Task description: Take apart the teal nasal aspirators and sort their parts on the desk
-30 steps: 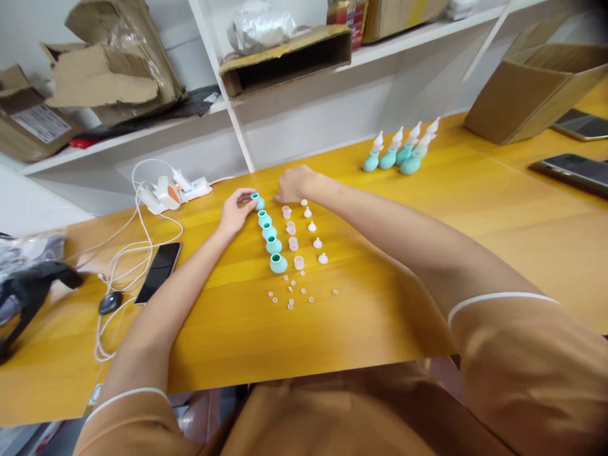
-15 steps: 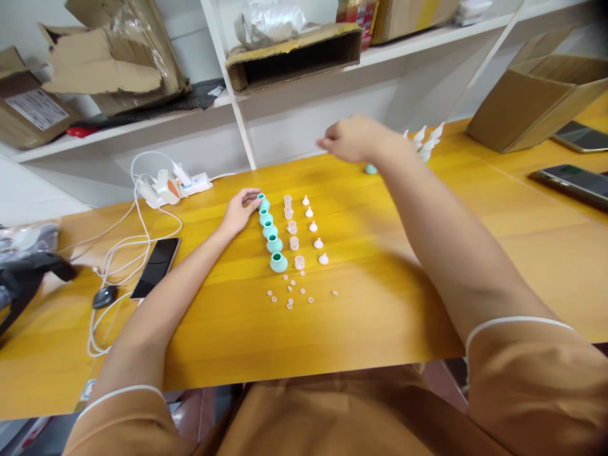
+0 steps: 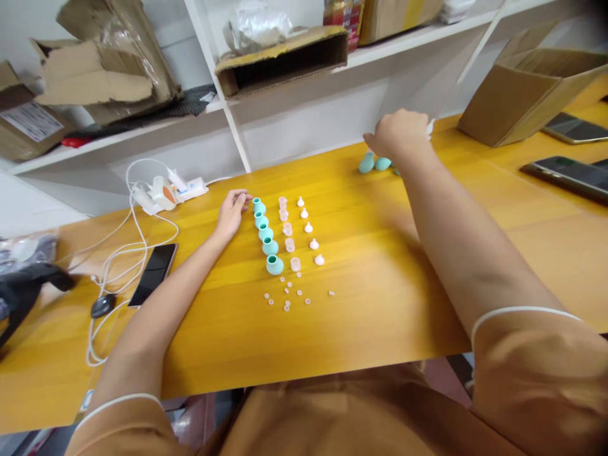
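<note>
Left hand [image 3: 232, 212] is resting near the far edge of the worktop [image 3: 228, 329], left of centre. Fingers are curling loosely just beside the farthest teal round-bellied bulb [image 3: 259, 206]; I'm not making out contact, and can't tell if the fingertips are pressing together.

Right hand [image 3: 403, 133] is hovering by the far edge, right of centre, back to camera. Fingers are hiding, so I can't tell whether they're spread or pinching anything. It's covering most of a second group of teal bulbs [image 3: 367, 163]; a white tip [image 3: 430, 126] is peeking out past the knuckles.

Between the near and far edges, three columns are running: five teal bulbs, mouths up, counting the one by the left hand; then translucent pink cups [image 3: 287, 229]; then pale cone-shaped caps [image 3: 308, 227]. Tiny pink rings [image 3: 308, 301] are scattering loosely toward the near edge, one lying well apart to the right.

Risks as I'm reading them: the left fingers are sitting close enough that a careless flick could topple the farthest bulb into its neighbour, since the column is packing tightly. Right hand is working blind for me; a low wrist could knock the second group over. Rings are looking light, so a dragging forearm or sleeve could sweep some off the near edge.
</note>
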`<state>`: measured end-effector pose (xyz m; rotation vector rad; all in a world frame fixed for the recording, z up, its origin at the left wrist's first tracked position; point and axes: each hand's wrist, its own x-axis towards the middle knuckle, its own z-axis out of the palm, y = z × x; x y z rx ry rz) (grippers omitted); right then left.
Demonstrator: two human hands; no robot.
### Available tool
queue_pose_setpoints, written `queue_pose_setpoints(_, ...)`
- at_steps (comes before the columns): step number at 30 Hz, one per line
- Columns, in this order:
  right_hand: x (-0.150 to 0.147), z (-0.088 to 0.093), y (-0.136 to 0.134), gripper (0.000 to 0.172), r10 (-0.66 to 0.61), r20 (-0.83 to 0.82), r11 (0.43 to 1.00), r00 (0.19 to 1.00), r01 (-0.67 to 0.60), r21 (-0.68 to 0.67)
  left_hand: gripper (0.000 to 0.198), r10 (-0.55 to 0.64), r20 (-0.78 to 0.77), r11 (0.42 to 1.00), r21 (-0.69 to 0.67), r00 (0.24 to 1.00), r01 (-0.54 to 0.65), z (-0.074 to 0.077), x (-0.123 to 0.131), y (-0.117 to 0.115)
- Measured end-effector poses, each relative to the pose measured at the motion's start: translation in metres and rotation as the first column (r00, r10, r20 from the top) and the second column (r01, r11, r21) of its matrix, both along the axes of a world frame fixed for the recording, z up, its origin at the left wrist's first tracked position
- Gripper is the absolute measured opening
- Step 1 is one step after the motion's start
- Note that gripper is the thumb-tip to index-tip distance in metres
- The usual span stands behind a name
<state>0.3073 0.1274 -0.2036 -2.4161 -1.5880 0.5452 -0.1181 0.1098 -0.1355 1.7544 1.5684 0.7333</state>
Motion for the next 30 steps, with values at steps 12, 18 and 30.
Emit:
queue_pose_setpoints(12, -0.055, 0.100, -0.077, 0.048, 0.537, -0.507, 0.787, 0.674, -0.185, 0.588, 0.040, -0.378, -0.406, 0.806, 0.299, 0.832, 0.511, 0.110, 0.080, -0.061)
queue_pose_setpoints(18, -0.121, 0.091, -0.159, 0.070, 0.596, -0.797, 0.794, 0.093, 0.076, 0.603, 0.057, -0.564, 0.055, 0.797, -0.224, 0.824, 0.561, 0.112, 0.115, -0.110)
queue_pose_setpoints(30, -0.115, 0.039, -0.215, 0.063, 0.421, -0.846, 0.869, -0.327, -0.124, 0.480, 0.012, -0.740, -0.300, 0.673, -0.334, 0.602, 0.660, 0.107, 0.125, -0.142)
